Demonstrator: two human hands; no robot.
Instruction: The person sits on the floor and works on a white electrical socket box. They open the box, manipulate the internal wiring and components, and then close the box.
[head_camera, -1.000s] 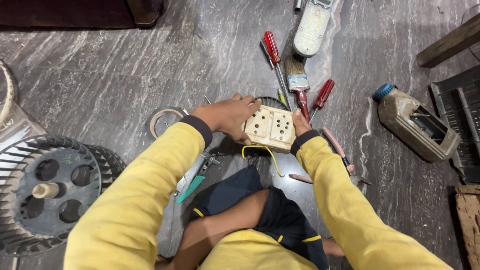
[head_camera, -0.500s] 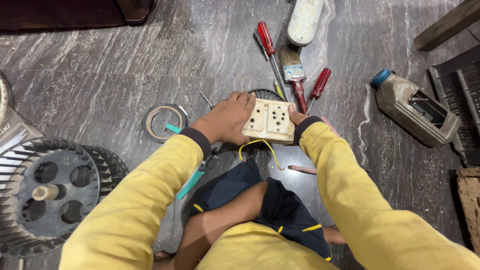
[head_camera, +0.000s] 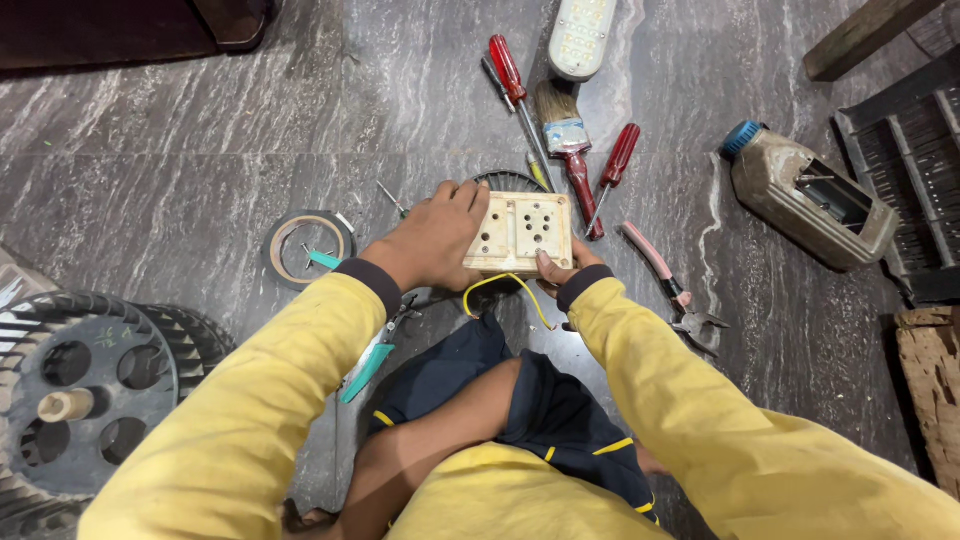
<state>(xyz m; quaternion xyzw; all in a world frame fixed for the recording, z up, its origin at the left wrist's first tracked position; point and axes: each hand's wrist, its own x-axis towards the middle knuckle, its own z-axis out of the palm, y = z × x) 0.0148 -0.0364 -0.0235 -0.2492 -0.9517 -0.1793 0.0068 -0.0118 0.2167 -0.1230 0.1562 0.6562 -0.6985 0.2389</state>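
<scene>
Grey marble floor spreads beneath us as our left hand (head_camera: 432, 238) clamps the cream socket board (head_camera: 520, 232) and our right hand (head_camera: 562, 272) pinches its near edge, so we should steady it, minding the yellow wire (head_camera: 500, 287) just below both.

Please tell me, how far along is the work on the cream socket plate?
Done: the cream plastic socket plate is off any wall, with a yellow wire hanging below it. In hand: left hand and right hand both grip the plate. Left: the red-handled screwdrivers and pink-handled pliers lie unused on the grey stone floor.
</scene>
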